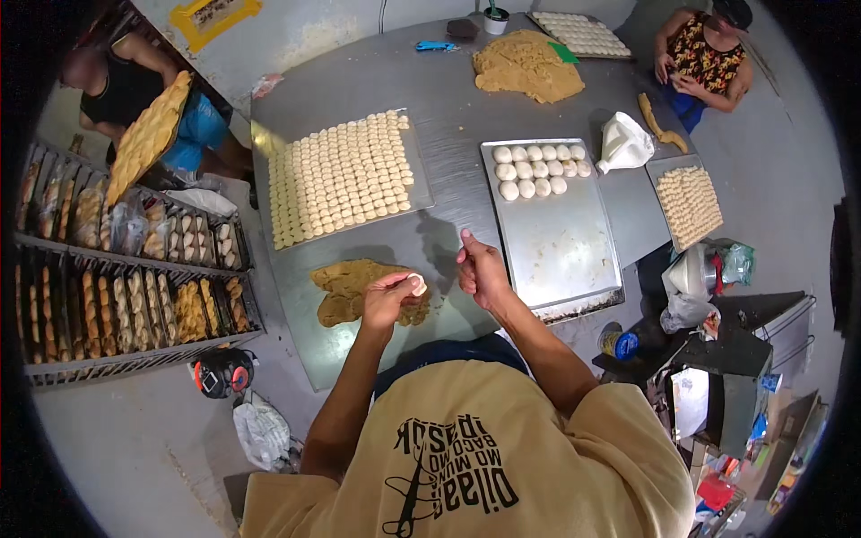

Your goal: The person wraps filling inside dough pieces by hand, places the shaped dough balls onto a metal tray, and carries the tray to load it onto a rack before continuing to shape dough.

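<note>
My left hand pinches a small pale round dough piece above a flattened brown mass on the steel table. My right hand, just right of it, has curled fingers and a raised thumb; whatever it might hold is hidden. Many small pale pieces sit in rows on a sheet at the back left. Right of my right hand is a metal tray, with several white dough balls in its upper part and its lower part bare.
A co-worker at left carries a baked sheet beside racks of pastries. Another person stands at upper right. On the table lie a large brown mound, white bag and smaller filled tray. Cluttered equipment stands lower right.
</note>
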The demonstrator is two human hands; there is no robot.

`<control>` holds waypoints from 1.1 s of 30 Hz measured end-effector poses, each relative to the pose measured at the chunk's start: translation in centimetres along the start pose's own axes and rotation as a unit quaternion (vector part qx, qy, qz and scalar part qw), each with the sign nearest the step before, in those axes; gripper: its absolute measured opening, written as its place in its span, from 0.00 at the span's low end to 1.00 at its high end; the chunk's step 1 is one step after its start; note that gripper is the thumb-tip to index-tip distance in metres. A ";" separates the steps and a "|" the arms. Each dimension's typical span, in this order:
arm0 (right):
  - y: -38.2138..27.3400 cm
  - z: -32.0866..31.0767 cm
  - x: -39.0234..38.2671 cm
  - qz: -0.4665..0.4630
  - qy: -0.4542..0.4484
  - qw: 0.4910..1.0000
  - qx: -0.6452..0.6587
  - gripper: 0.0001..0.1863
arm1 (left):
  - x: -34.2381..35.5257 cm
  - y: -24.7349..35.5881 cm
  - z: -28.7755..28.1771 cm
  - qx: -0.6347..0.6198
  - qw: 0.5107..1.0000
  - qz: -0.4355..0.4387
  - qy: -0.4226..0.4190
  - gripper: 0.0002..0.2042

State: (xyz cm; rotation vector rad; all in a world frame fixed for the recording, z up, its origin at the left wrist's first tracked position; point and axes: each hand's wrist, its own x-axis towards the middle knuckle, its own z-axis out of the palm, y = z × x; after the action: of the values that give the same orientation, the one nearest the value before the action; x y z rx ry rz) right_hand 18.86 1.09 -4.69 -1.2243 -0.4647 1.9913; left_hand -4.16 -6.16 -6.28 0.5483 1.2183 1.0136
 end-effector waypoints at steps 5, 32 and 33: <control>-1.7 -0.2 -2.7 -0.046 -0.042 0.998 0.027 0.15 | -0.6 1.4 1.9 -0.018 1.000 0.018 -0.007 0.12; -4.6 -3.5 -4.0 -0.075 -0.128 0.959 -0.242 0.11 | -0.5 3.0 9.7 0.006 0.999 0.003 -0.046 0.13; -4.5 -3.7 -3.6 -0.075 -0.129 0.959 -0.242 0.11 | -0.3 2.8 9.7 -0.011 0.999 0.004 -0.036 0.13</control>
State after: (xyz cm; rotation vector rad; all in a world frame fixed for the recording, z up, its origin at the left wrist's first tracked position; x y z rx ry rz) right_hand 24.91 1.10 -1.41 -1.1666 -1.1964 1.9747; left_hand 4.03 -3.50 -1.00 0.5683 1.1403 1.0051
